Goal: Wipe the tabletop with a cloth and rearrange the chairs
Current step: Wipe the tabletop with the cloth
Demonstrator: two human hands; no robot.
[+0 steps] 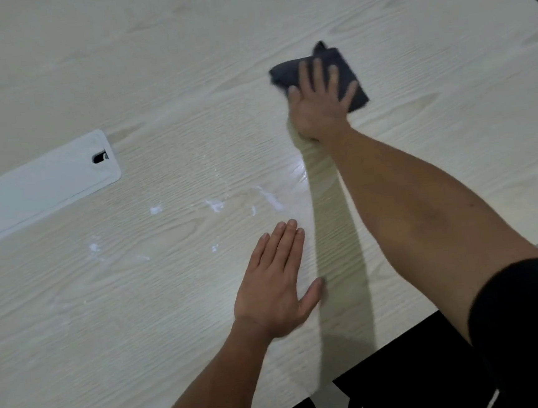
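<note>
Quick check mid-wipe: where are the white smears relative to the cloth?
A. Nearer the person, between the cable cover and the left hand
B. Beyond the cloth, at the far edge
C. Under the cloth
A: the smears lie nearer than the cloth, just beyond the flat left hand.

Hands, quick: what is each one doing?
Left hand: open, flat on the pale wooden tabletop, holding nothing.
Right hand: open, fingers spread, pressing the dark grey folded cloth.
</note>
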